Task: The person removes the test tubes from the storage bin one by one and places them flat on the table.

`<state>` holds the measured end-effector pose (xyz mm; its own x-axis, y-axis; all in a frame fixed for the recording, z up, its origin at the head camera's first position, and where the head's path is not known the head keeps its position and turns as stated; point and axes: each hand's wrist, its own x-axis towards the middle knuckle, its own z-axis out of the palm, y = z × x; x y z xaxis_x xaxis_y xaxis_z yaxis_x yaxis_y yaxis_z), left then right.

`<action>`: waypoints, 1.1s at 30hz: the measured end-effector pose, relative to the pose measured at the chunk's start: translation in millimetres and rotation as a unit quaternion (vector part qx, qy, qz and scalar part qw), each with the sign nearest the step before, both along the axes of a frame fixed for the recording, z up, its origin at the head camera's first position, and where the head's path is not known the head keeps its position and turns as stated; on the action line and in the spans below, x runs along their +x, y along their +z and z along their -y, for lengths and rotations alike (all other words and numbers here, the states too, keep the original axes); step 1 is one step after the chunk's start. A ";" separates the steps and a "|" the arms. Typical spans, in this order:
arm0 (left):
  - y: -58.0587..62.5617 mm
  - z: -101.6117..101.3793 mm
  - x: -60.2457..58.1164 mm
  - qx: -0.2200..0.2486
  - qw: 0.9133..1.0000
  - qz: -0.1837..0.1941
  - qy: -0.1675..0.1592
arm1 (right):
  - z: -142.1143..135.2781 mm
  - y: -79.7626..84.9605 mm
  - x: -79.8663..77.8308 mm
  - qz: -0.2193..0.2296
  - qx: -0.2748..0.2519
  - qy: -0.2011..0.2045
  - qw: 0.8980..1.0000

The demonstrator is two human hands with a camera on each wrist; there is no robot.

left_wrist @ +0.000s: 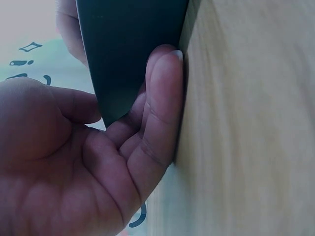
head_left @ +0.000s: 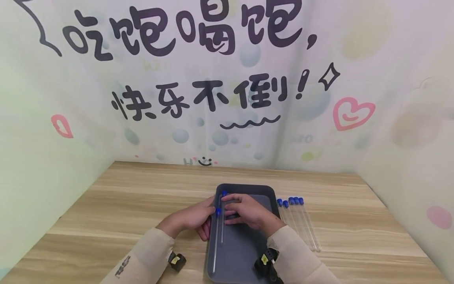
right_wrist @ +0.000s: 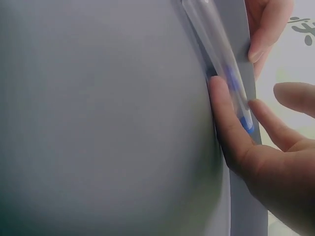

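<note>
The dark grey tray [head_left: 244, 188] was parked on the wood-look worktop [head_left: 156, 177] with two clear tubes laid lengthwise in it, blue caps pointed away from the person. Its left wall was held by the left grip [head_left: 193, 217], thumb placed up at the rim and fingers bent in against the outside. The outer tube [head_left: 215, 244] was lined up along that wall, cap right by the left thumb. The inner tube [head_left: 222, 230] was set just beside it, a bit further forward, with the fingertips of the right grip [head_left: 248, 211] placed at its capped end; that grip was spread pretty loosely. Five more capped tubes [head_left: 306, 225] were lined up on the worktop right of the tray, partly covered by the right sleeve [head_left: 301, 256].
</note>
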<state>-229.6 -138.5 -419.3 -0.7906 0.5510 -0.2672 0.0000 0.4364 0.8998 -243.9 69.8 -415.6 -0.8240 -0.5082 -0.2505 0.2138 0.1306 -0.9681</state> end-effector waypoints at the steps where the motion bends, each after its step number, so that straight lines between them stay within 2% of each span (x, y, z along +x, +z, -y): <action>1: 0.0 0.0 0.0 0.000 1.000 0.000 -0.001 | 0.1 -0.2 -0.2 -0.001 0.000 0.001 1.000; 24: 0.5 -1.0 0.8 0.001 1.000 0.002 0.007 | -3.2 1.8 -1.1 -0.024 -0.013 -0.003 1.000; 33: -0.3 -0.6 -0.7 0.002 1.000 0.007 0.007 | -3.8 6.1 1.8 -0.032 -0.030 -0.030 0.999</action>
<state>-230.2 -137.9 -419.6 -0.7938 0.5416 -0.2767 -0.0191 0.4324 0.9015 -242.2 73.6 -409.5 -0.8663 -0.4704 -0.1678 0.1574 0.0617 -0.9856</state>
